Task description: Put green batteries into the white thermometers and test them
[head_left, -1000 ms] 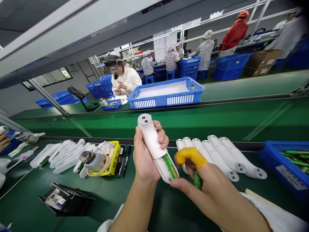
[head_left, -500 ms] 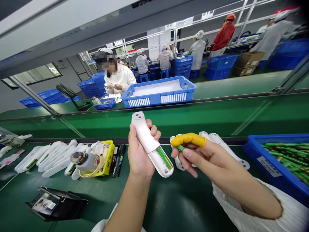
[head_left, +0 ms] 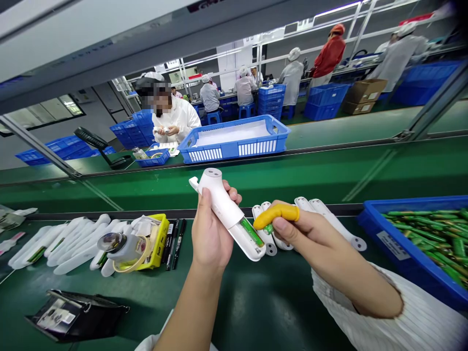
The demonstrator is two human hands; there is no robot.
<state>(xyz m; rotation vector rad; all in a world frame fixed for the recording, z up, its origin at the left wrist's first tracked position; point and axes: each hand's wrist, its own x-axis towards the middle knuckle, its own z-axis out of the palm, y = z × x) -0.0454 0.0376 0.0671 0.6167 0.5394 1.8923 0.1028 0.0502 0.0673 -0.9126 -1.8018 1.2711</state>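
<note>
My left hand [head_left: 212,229] is wrapped round a white curved device [head_left: 220,201], its open battery compartment tilted down to the right. A green battery [head_left: 252,232] lies in that compartment. Close by on the right, my right hand [head_left: 292,226], with a yellow cover on one finger, pinches another green battery [head_left: 268,228] between finger and thumb, apart from the device. Behind this hand several white devices [head_left: 338,222] rest on the green bench [head_left: 263,297].
A blue bin [head_left: 369,214] of green batteries stands at right. To the left are white devices [head_left: 78,243], a yellow basket [head_left: 161,243], black pens [head_left: 178,243] and a black pouch [head_left: 98,317]. Beyond sits a blue crate [head_left: 234,146]; a person [head_left: 179,114] works across the bench.
The held device has turned slightly, and a white part now shows beside its upper end. My right hand, still pinching a battery, has shifted slightly in view. The surroundings have slid left in view.
</note>
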